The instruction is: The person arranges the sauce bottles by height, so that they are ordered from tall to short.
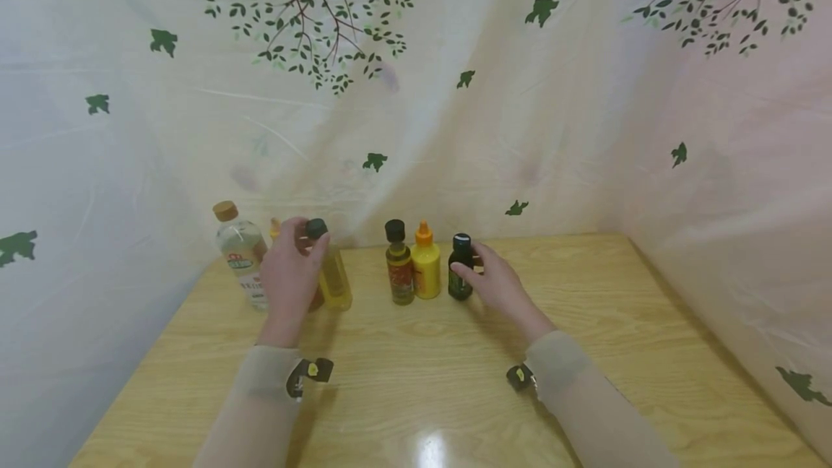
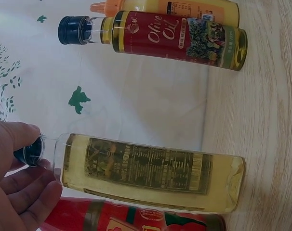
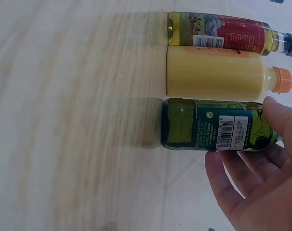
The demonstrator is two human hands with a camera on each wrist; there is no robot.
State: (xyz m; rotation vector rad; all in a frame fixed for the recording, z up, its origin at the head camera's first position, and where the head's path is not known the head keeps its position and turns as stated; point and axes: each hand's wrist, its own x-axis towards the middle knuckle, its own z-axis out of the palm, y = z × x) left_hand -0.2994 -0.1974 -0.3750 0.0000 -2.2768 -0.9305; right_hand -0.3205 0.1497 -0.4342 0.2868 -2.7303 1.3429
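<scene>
My left hand (image 1: 289, 276) pinches the dark cap of a clear glass oil bottle (image 1: 336, 282) between thumb and fingers. In the left wrist view this oil bottle (image 2: 146, 171) holds pale yellow oil, its base on or close to the table. My right hand (image 1: 502, 286) holds a dark green glass bottle (image 1: 459, 282) by its upper part, thumb on one side and fingers on the other. Between the hands stand an olive oil bottle (image 1: 400, 273) with a red label and a yellow squeeze bottle (image 1: 426, 274) with an orange tip.
A large clear bottle (image 1: 242, 255) with an orange-brown cap stands at the left. Partly hidden by my left hand is a red bottle (image 2: 136, 217). Behind the wooden table (image 1: 416, 360) hangs a pale curtain (image 1: 572, 128) printed with leaves.
</scene>
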